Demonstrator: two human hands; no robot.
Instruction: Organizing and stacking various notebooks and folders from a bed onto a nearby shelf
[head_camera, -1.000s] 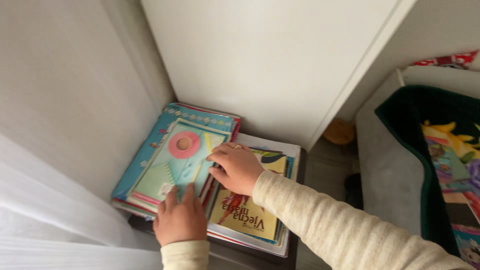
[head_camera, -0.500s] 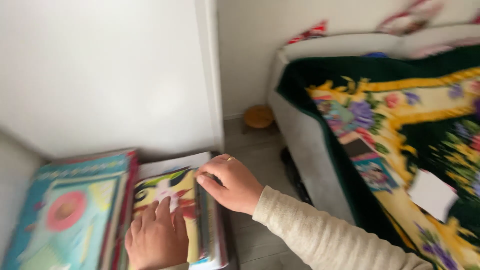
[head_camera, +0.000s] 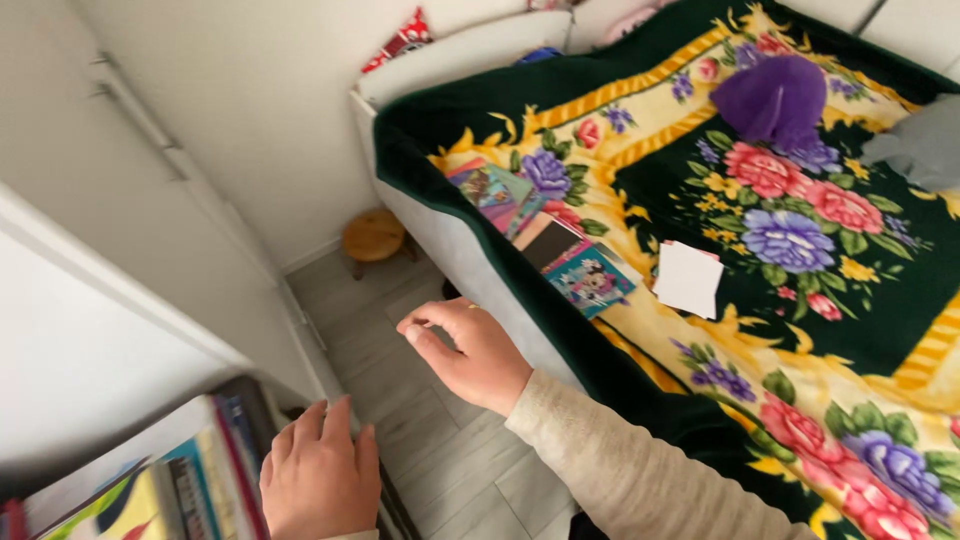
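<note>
My left hand lies flat at the right edge of a stack of colourful books in the bottom left corner, fingers spread and gripping nothing. In mid-air over the grey floor hovers my right hand, fingers loosely curled and holding nothing, a ring on one finger. It is between the book stack and the bed. On the bed's flowered blanket lie several thin books and a white card.
A small round wooden stool stands on the floor by the wall. White cabinet panels fill the left side. A purple cloth and a grey cloth lie on the far part of the bed.
The view has swung right from the book stack to the bed. My right hand has lifted off the books and hangs above the floor. My left hand stays at the stack's edge.
</note>
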